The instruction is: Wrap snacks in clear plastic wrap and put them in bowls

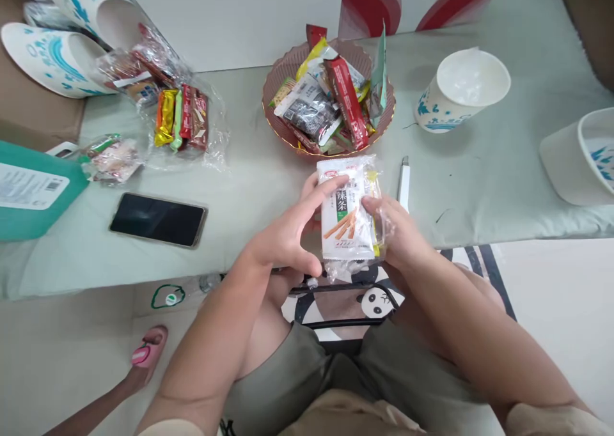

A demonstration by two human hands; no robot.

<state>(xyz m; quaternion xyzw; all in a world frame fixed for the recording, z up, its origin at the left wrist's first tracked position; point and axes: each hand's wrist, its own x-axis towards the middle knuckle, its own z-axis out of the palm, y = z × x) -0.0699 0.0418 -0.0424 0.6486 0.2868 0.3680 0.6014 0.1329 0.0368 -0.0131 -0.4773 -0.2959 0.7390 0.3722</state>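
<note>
A white snack packet (346,222) with a picture of brown sticks lies inside a clear plastic bag, with something yellow behind it, in front of the basket. My right hand (396,228) grips the bag's right edge, thumb on top. At the packet's left side is my left hand (292,225), its thumb and fingers spread apart, one finger reaching over the packet's top. Just beyond stands a pink ribbed basket (275,119) filled with wrapped snacks. To the right of the packet lies a white utility knife (403,183).
A black phone (159,219), bagged snacks (181,119), a teal container (36,193) and tilted paper cups (52,59) are left. A paper cup (463,91) and a white container (575,161) stand right. Behind is a white box (259,14). Someone's foot (148,353) shows below.
</note>
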